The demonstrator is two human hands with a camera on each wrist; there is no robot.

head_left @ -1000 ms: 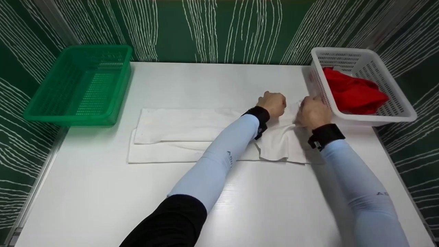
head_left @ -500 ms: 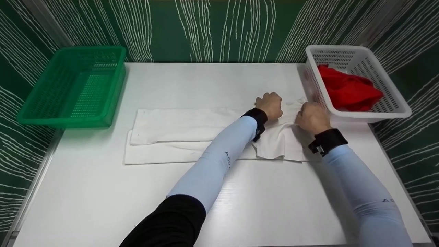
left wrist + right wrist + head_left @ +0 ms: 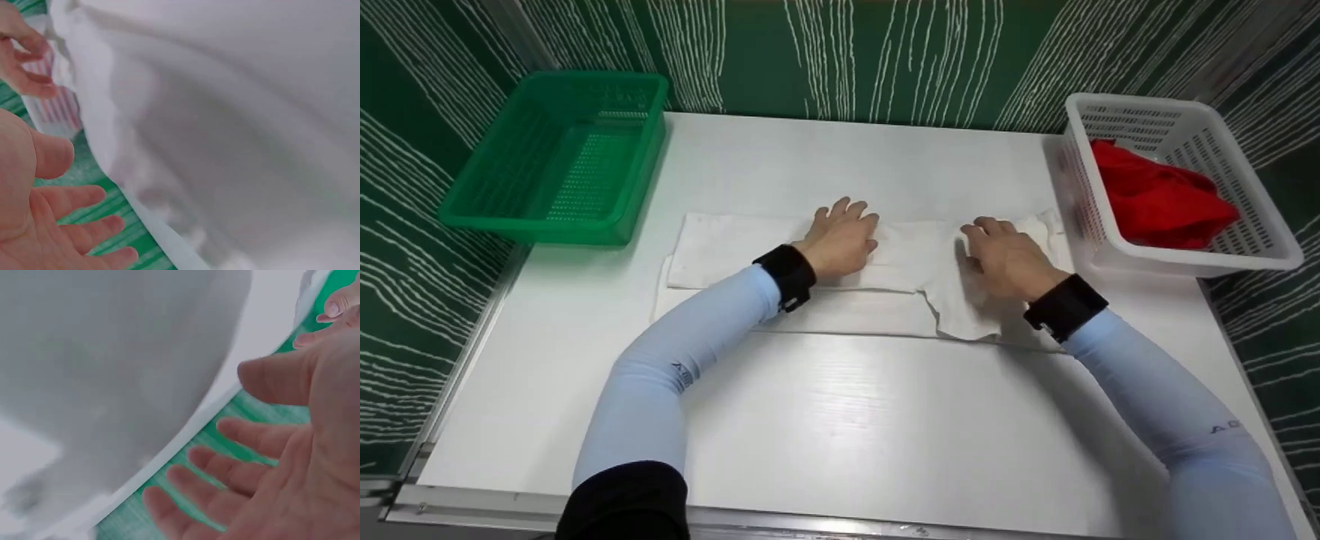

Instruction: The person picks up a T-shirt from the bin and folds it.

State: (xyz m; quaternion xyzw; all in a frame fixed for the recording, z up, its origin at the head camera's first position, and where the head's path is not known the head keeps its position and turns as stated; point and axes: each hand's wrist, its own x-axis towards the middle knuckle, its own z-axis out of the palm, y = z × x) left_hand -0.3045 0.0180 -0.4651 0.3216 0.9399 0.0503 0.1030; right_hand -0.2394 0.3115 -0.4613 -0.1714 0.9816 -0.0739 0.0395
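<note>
A folded piece of white clothing point(image 3: 735, 249) lies lengthwise across the white table, its upper layer set back from the lower one. Toward its right end a short flap point(image 3: 964, 315) hangs down over the lower layer, with rumpled fabric behind it. My left hand point(image 3: 840, 241), fingers spread, is over the middle of the clothing. Over the right part is my right hand point(image 3: 1003, 259), its fingers loosely extended. Both wrist views show an open palm, the left hand point(image 3: 39, 219) and the right hand point(image 3: 270, 472), with nothing held. Whether the fingertips touch the fabric is unclear.
A green basket point(image 3: 626, 214) stands at the back left of the table. At the back right, close to the clothing's right end, a white basket point(image 3: 1222, 259) holds a crumpled red cloth point(image 3: 1162, 199). Green walls with white streaks stand behind and beside the table.
Both hands have let go of the white fabric and unfolded their fingers. The left hand has moved left to the middle; the right has shifted slightly left. The head view has tilted slightly.
</note>
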